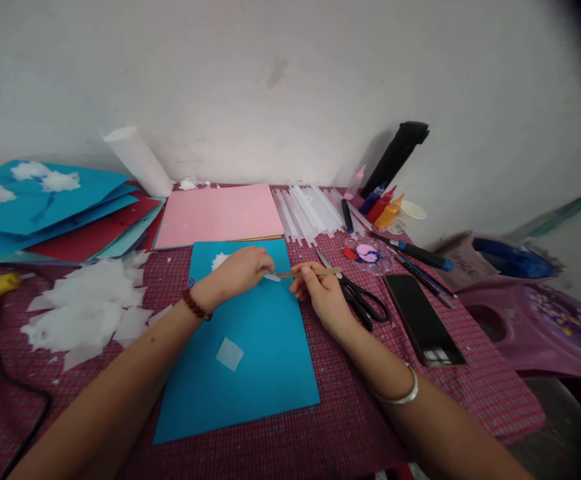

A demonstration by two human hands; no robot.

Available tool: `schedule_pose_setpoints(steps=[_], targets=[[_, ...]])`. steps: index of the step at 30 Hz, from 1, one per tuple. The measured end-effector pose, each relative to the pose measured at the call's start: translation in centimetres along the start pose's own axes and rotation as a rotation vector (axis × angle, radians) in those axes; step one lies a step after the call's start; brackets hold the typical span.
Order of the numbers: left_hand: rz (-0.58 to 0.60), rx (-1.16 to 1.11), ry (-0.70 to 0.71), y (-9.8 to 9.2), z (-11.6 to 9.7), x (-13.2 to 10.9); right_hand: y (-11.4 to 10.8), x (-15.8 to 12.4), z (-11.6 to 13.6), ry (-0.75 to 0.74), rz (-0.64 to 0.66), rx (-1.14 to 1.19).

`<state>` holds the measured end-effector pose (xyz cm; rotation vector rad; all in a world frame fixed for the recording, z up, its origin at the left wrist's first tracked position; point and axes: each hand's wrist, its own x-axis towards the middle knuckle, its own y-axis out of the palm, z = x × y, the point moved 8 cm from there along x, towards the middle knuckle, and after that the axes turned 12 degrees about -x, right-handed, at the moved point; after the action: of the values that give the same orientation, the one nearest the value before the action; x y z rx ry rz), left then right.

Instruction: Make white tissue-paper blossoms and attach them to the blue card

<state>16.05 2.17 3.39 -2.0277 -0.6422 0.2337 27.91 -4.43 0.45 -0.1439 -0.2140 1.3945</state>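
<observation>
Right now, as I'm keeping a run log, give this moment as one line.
left hand: at small white piece; right hand: holding flat stick; beneath: blue sheet with white square

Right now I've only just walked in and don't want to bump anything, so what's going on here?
Someone is working over a bright blue rectangular sheet. The grip of the right hand holds a thin flat brown stick, its tip at a small whitish piece in the left hand. A thin white square lies on the sheet's near half; a fluffy white tuft shows beside the left hand.
</observation>
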Motion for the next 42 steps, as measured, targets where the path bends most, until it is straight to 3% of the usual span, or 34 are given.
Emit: schedule_pose_setpoints(steps=[26, 42], targets=[[-0.074, 0.047, 0.027, -0.5, 0.0, 0.0, 0.5, 0.3, -0.4, -0.024, 0.032, -0.042], [-0.011, 0.102, -0.030, 0.3, 1.4, 0.4, 1.1, 0.9, -0.8, 0.018, 0.070, -0.016]])
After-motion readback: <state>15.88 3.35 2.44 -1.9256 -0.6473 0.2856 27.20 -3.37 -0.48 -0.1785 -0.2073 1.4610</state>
